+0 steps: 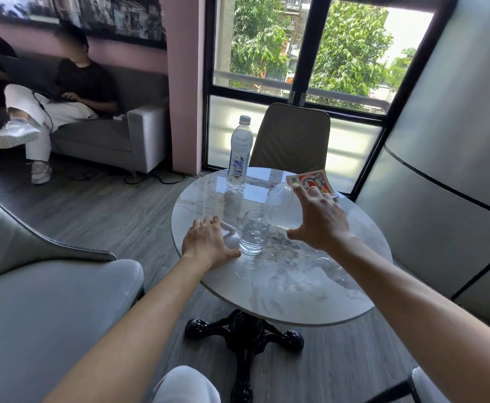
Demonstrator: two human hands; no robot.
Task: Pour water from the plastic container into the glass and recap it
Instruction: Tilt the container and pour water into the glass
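Currently mid-pour: right hand [319, 219] grips tilted plastic container [281, 205], glass [254, 235] partly filled; left hand [208, 242] rests over white cap [230, 238] just left, recap pending

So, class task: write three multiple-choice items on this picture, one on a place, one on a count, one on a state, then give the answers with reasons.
1. Where is the capped bottle?
A. far edge of the table
B. on the floor
C. on the sofa

2. How many drinking glasses are on the table?
A. three
B. one
C. none

3. What state is the plastic container in?
A. upright, capped
B. lying flat
C. tilted, pouring

Answers: 1 A, it stands at the far rim. 2 B, only one glass shows. 3 C, the right hand tips it over the glass; the left hand rests beside it.
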